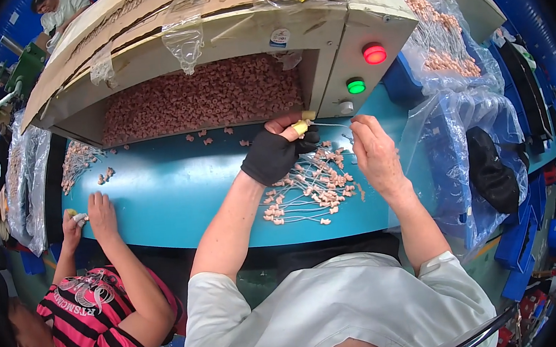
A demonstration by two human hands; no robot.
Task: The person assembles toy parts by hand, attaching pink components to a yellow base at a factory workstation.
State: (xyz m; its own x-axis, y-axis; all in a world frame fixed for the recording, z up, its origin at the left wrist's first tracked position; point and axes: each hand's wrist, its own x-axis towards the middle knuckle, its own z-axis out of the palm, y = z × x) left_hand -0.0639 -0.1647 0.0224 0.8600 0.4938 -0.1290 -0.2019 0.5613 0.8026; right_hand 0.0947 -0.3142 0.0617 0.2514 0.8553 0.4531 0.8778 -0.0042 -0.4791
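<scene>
My left hand (pixel 271 157), in a black glove with yellow covers on the bare fingertips, is closed in a pinch above the turquoise table (pixel 180 203). A thin pale wire (pixel 332 125) runs from its fingertips toward my right hand (pixel 376 154). The piece at the wire's left end is mostly hidden by the fingers. My right hand is bare, its thumb and fingers pressed together at the wire's other end. Below both hands lies a loose heap of pale wires with small pink pieces (pixel 310 194) on their ends.
A cream machine (pixel 321 62) stands behind, its wide opening full of small pink pieces (pixel 204 97), with a red lamp (pixel 374 53) and a green lamp (pixel 355 86). Plastic-lined bins (pixel 430 152) stand at right. A co-worker in a striped shirt (pixel 104 311) sits at left, hands over the table.
</scene>
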